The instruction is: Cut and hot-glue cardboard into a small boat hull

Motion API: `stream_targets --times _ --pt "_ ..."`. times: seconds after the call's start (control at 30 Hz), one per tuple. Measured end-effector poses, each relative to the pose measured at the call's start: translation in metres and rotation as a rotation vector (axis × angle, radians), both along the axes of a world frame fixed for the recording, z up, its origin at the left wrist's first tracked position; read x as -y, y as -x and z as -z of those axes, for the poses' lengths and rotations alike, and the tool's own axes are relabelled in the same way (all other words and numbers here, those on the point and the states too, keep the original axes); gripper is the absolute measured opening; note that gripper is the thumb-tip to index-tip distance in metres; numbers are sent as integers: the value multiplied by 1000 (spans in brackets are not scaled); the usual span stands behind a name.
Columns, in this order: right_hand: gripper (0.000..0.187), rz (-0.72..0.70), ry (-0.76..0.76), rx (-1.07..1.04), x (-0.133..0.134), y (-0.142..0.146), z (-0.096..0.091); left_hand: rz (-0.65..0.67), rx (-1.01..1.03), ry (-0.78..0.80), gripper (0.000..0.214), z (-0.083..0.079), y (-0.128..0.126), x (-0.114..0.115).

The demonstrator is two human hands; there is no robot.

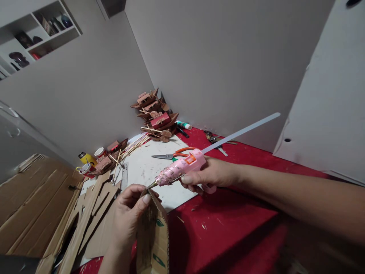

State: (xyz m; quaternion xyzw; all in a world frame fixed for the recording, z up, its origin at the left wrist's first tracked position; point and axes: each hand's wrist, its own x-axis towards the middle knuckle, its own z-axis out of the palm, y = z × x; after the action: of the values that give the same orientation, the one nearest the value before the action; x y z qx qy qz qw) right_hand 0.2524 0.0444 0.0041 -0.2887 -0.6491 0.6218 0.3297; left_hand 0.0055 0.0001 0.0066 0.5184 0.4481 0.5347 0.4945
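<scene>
My right hand (205, 177) grips a pink hot glue gun (181, 167), its body smeared with dried residue. A long whitish glue stick (242, 131) sticks out of the gun's back end. The metal nozzle points left and meets the tip of a folded cardboard piece (156, 228), which has green printed marks on its inner side. My left hand (134, 201) pinches that piece near the pointed tip, thumb in front. Whether glue is coming out cannot be seen. Behind the gun lie scissors with orange handles (173, 155).
Small brown model boats (156, 118) are stacked by the wall corner. Cardboard strips (88, 213) and thin wooden sticks (134, 146) lie left, near cups (88, 170) and a yellow bottle (87, 158). A white board (142, 171) rests on the red tabletop (216, 232); keys (221, 148) lie farther back.
</scene>
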Motion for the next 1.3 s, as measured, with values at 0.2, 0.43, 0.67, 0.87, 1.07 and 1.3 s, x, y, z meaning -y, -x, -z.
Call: stream_targets --times 0.2,0.43,0.67,0.87,1.07,1.3 --pt "45 -13 0 -11 -2 -2 2 24 -8 8 24 0 2 0" --pt "49 -76 -2 -9 -6 -3 8 87 22 35 23 -3 -2 3" --pt "51 -96 21 -62 -5 -2 13 140 79 114 28 -8 -8 9" --pt "53 -64 25 -34 -3 -3 13 186 104 199 29 -9 -13 10" --pt "47 74 -472 149 -6 -11 -8 -15 58 202 31 2 -3 -8" --pt "31 405 -803 1131 -36 -23 -4 -281 67 -8 33 8 7 -18"
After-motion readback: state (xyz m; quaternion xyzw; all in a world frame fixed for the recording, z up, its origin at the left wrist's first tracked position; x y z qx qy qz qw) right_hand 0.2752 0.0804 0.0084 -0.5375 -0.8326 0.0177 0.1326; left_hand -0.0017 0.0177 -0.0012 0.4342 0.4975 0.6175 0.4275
